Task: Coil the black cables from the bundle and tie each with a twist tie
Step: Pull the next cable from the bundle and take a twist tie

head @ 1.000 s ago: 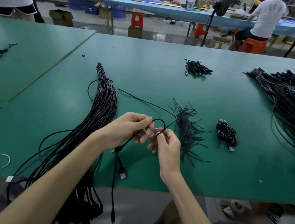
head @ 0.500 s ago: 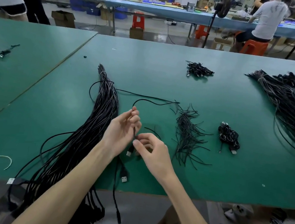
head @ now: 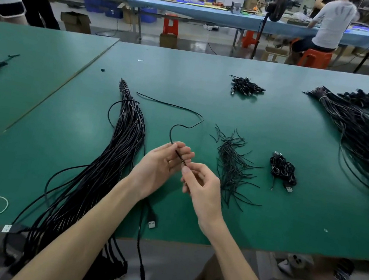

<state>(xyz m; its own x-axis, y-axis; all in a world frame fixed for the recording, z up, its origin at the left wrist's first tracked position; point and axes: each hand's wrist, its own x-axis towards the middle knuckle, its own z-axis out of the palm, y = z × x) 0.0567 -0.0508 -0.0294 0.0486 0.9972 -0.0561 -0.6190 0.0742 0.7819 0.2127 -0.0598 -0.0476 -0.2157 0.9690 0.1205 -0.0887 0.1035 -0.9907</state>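
Left hand [head: 159,168] and right hand [head: 201,188] both pinch 1 black cable [head: 170,134] above surface [head: 285,225], bundle [head: 119,154] lying just left

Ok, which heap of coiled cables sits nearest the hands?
The small heap just right of the loose twist ties; the far heap lies well behind them.

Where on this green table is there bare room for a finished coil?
Bare green lies in front of the coiled pile, toward the table's near edge, and left of the big bundle. Crowded: the twist ties, and tangled cables at right.
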